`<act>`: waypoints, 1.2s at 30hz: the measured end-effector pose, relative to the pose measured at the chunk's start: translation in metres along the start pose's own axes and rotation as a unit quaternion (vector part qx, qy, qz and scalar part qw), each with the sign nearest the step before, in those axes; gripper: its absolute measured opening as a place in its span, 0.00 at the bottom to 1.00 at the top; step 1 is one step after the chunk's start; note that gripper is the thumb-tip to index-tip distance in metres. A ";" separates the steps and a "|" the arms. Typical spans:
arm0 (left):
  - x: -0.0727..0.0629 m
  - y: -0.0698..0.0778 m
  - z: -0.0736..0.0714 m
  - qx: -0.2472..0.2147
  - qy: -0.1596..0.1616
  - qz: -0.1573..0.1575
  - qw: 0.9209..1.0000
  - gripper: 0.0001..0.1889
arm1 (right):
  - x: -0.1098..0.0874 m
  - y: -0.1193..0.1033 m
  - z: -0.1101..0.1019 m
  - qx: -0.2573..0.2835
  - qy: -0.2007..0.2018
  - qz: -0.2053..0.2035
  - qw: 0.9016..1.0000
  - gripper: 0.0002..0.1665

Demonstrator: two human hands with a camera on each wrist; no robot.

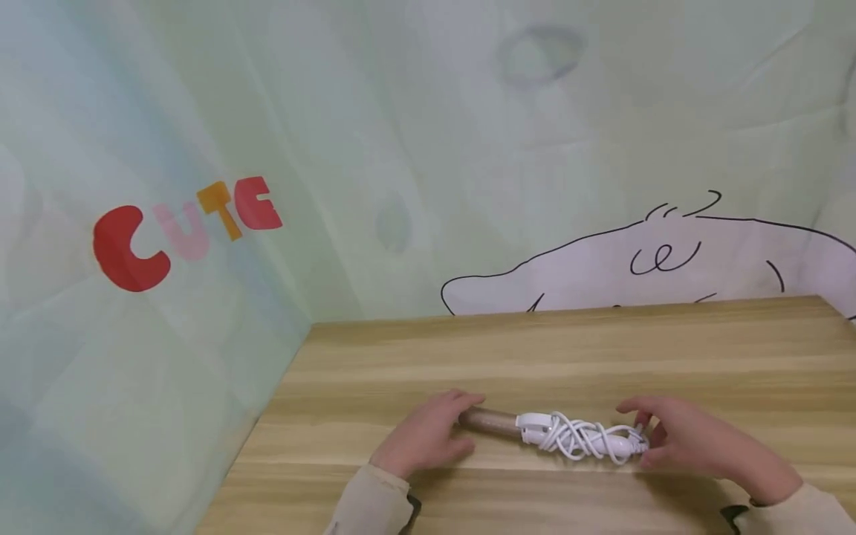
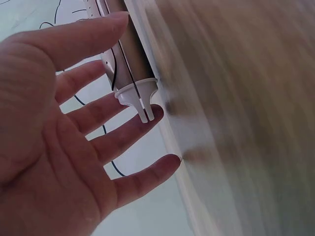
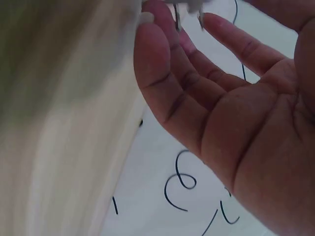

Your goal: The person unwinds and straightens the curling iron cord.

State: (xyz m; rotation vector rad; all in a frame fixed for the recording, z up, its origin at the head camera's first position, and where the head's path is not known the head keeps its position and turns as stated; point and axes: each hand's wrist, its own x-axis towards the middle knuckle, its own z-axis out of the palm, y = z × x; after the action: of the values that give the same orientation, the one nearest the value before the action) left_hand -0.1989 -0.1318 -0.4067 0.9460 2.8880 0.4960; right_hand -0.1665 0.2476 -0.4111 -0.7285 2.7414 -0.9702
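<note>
A hair curling iron (image 1: 491, 422) lies across the wooden table, its brownish barrel toward the left and its white handle toward the right. White cord (image 1: 578, 437) is wound in loops round the handle. My left hand (image 1: 428, 435) is at the barrel end with fingers spread. The left wrist view shows the pale split tip (image 2: 140, 98) in front of those fingers. At the opposite end, my right hand (image 1: 695, 438) curves loosely around the cord end. Metal plug prongs (image 3: 177, 19) show above its fingers in the right wrist view; whether they touch the plug is unclear.
The wood-grain table (image 1: 568, 349) meets a pale fabric backdrop (image 1: 374, 148) at its far edge. Coloured letters (image 1: 134, 249) spelling "CUTE" are on the left side. A line-drawn cartoon figure (image 1: 588, 267) shows behind the table.
</note>
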 end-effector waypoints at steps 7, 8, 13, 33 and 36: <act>0.001 0.000 -0.001 0.015 0.003 -0.005 1.000 0.32 | 0.006 -0.002 0.007 0.004 0.011 -0.004 1.000 0.23; 0.001 0.001 -0.002 0.011 0.005 -0.009 1.000 0.31 | 0.006 -0.002 0.008 0.010 0.012 -0.003 1.000 0.22; 0.001 0.000 -0.002 -0.015 0.010 -0.026 1.000 0.28 | 0.004 0.001 0.009 0.033 0.021 -0.017 0.999 0.22; -0.004 -0.008 -0.013 -0.111 0.083 0.000 0.990 0.18 | 0.008 -0.009 -0.004 0.109 0.046 -0.034 0.992 0.19; -0.002 -0.006 -0.018 -0.119 0.099 0.003 0.988 0.17 | 0.005 -0.012 -0.007 0.121 0.072 -0.014 0.990 0.18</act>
State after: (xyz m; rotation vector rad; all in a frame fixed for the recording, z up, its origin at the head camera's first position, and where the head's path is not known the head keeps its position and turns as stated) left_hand -0.2031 -0.1427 -0.3915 0.9137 2.9039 0.9620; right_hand -0.1682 0.2409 -0.3980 -0.6810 2.6674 -1.3829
